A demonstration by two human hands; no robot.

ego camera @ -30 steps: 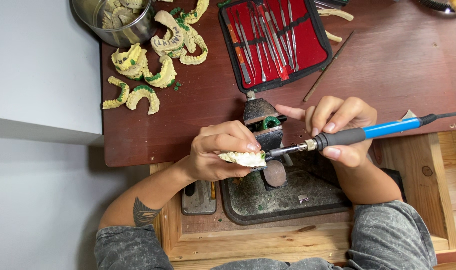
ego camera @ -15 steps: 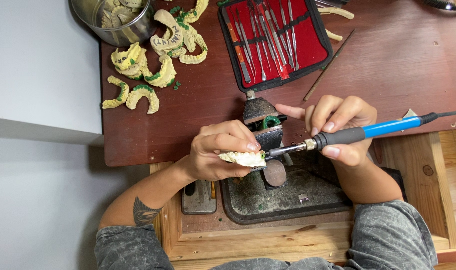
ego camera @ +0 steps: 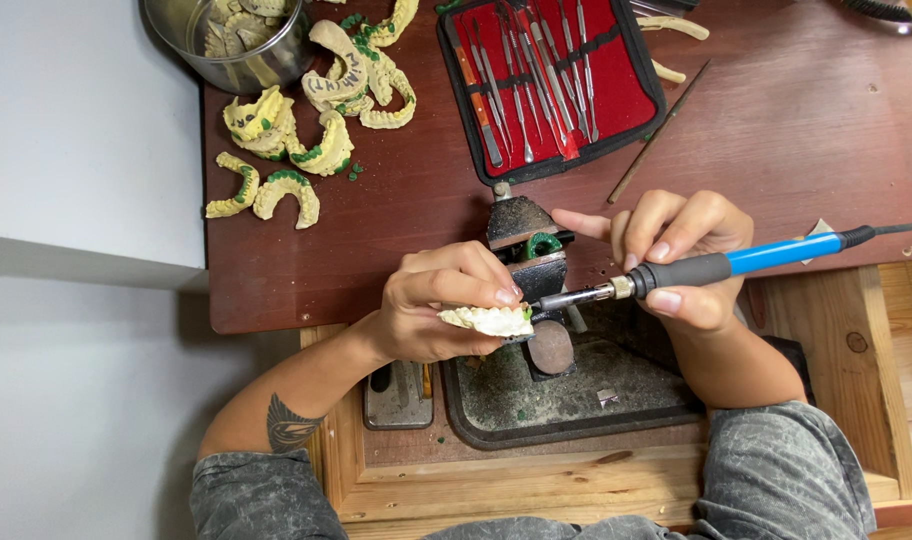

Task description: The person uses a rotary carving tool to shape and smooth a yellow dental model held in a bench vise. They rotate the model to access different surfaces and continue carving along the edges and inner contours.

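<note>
**Heated tool applied to a dental cast held over the drawer tray**

The left hand [ego camera: 431, 310] is closed around a pale dental cast [ego camera: 488, 320], teeth side up, holding it steady just above the dark tray [ego camera: 616, 395]. The right hand [ego camera: 681, 255] grips the blue-handled electric tool [ego camera: 721, 266] like a pen, so its metal tip meets the cast's right end. Just behind stands a small dark bench stand [ego camera: 524, 240].

Containers on the brown worktop [ego camera: 776, 140]:
- Open red-lined tool case [ego camera: 626, 90]: metal hand instruments under straps.
- Metal bowl [ego camera: 181, 30]: more casts; others lie loose beside it.
</note>
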